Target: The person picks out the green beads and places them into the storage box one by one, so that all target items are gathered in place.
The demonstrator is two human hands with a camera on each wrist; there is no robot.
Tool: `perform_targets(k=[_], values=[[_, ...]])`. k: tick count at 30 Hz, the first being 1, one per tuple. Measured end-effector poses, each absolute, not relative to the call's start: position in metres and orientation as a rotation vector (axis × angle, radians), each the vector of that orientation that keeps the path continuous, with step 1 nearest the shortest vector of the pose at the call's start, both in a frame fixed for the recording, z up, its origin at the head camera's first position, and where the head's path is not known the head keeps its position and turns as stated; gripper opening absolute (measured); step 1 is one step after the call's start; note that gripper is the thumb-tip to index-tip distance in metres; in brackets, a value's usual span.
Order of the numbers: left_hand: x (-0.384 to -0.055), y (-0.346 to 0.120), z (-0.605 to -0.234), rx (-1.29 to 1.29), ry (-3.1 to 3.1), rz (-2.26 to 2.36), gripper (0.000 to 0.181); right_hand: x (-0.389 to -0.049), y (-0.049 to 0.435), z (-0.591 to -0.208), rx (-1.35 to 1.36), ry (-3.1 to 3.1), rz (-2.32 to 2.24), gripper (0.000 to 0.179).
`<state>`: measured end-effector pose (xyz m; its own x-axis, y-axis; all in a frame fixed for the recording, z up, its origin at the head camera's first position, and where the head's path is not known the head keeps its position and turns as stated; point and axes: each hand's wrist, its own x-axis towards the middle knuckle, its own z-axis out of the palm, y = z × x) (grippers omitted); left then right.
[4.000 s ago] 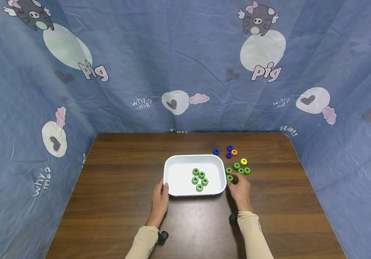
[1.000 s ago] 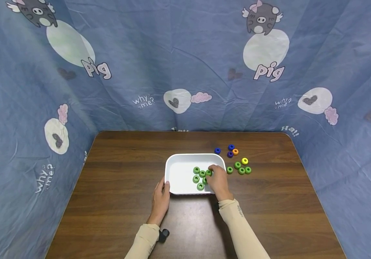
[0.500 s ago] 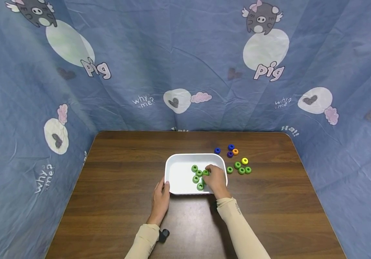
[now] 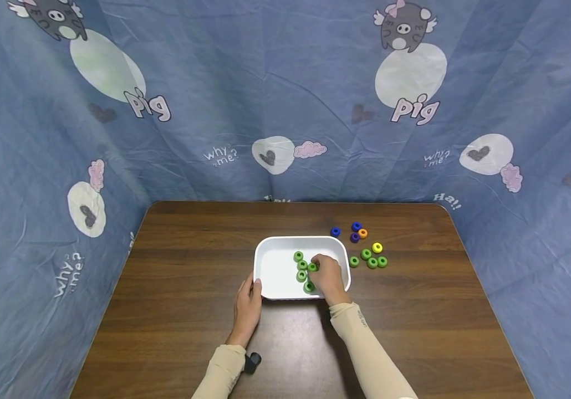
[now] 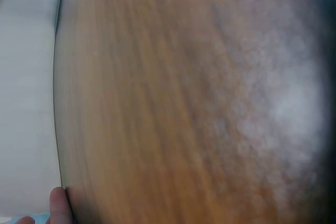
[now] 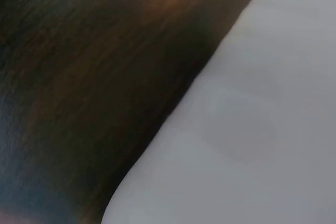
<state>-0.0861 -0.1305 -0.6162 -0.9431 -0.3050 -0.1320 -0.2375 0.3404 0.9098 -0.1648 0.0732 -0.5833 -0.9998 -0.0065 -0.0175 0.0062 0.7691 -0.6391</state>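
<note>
A white rectangular tray stands on the wooden table. At its front left corner my left hand holds it, thumb at the front rim and the other fingers along the left side. In the left wrist view a fingertip touches the tray's outer wall. My right hand reaches over the tray's right part, index finger and thumb curled round a green ring-shaped bead. Several more green beads lie close to its left, and the hand covers part of the group. The right wrist view shows only the tray wall and dark table.
Right of the tray lie several loose green beads and a yellow bead. Behind them are an orange bead, blue beads and a dark purple bead. A blue printed curtain hangs around the table.
My right hand took a green bead from beside the tray and brought it inside. Over the last second it slid left, shifting the back beads leftward. The left hand stays put.
</note>
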Motion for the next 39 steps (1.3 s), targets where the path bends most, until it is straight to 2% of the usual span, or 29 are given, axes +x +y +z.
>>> perform_targets(k=[11,29,39], values=[[-0.085,-0.13,-0.615,0.54,-2.526,-1.717,0.051,-0.163,0.071,-0.579,-0.101,2.97,-0.985,0.025],[-0.083,-0.13,-0.618,0.497,-2.501,-1.696,0.049,-0.16,0.073,-0.579,-0.055,2.904,-0.992,0.034],[-0.085,-0.131,-0.615,0.502,-2.515,-1.691,0.05,-0.16,0.079,-0.567,-0.092,2.972,-1.18,0.024]])
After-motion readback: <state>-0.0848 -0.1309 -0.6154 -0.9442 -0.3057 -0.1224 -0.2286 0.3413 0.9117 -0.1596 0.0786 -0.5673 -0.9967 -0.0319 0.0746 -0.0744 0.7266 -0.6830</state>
